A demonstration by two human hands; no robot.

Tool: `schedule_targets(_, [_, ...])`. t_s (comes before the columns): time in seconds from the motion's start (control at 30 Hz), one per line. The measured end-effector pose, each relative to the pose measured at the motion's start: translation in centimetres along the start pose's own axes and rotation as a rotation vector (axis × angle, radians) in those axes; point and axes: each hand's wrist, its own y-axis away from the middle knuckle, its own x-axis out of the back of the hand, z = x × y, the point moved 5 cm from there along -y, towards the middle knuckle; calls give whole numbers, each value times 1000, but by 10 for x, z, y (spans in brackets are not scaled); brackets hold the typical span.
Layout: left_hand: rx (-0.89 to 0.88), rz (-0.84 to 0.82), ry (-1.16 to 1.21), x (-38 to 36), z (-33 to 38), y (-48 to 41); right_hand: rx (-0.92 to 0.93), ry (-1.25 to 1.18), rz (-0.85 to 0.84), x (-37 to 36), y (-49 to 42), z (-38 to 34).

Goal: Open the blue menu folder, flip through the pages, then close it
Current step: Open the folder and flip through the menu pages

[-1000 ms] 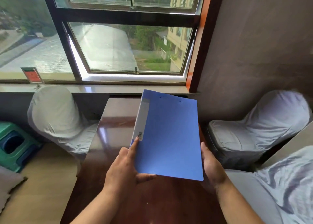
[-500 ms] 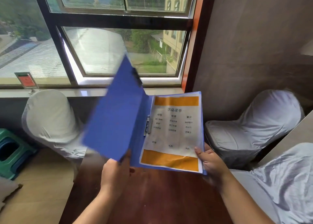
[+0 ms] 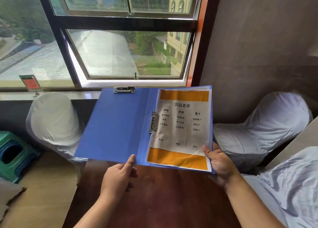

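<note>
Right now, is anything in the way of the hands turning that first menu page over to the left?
Nothing visible is. The right hand already has its thumb on the top page, the left hand steadies the blue folder at the bottom edge, and the open left cover lies bare apart from a metal clip at its top.

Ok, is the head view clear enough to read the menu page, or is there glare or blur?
Head view: the menu page is sharp, headings and prices legible, faint sheen on its sleeve; strong daylight from the window glares off the sill; wide-angle lens bows the frame edges; both hands are in focus.
</note>
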Motion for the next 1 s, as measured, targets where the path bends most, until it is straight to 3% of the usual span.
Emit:
schedule_targets(0.1, [-240, 181, -433, 6, 8, 10, -8, -19, 13, -1, -1, 3])
schedule_targets(0.2, [-661, 316, -569, -9, 37, 30, -28, -28, 32, -3, -2, 9])
schedule_targets(0.27, [-917, 298, -602, -30, 58, 43, -47, -41, 23, -8, -1, 15])
schedule_targets(0.3, [-958, 277, -628, -39, 67, 46, -54, -44, 14, -11, 0, 18])
schedule_targets(0.53, [-745, 84, -881, -73, 84, 34, -38, -65, -40, -29, 4, 25])
schedule_targets(0.87, [-941, 182, -736, -74, 93, 42, -29, -86, -86, -23, 6, 20])
schedule_targets(0.93, [-903, 186, -633, -68, 95, 38, -28, -107, -85, -20, 7, 17])
schedule_targets(1.0, [-748, 174, -405, -56, 90, 29, -26, -107, -90, -17, 10, 12])
